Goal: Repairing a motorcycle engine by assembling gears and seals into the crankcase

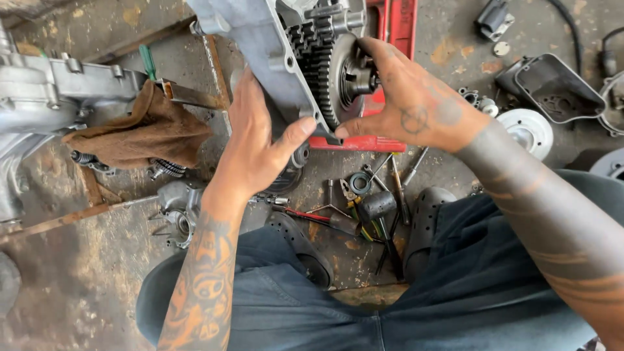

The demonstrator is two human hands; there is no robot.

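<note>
The left hand (257, 140) grips the lower edge of a grey engine casing (250, 39), thumb pressed up beside the right hand (406, 97), whose fingers curl around the large toothed gear (325, 71) mounted in that casing (thumb at the bottom rim). Below, a scatter of hand tools (364, 208) lies on the stained floor (71, 273) between two black clogs (426, 224). A brown rag (143, 133) drapes over a second engine block (45, 97) at left.

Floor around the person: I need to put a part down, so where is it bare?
Bare floor lies lower left, below the brown rag. Crowded: tools between the black shoes, and covers upper right.
</note>
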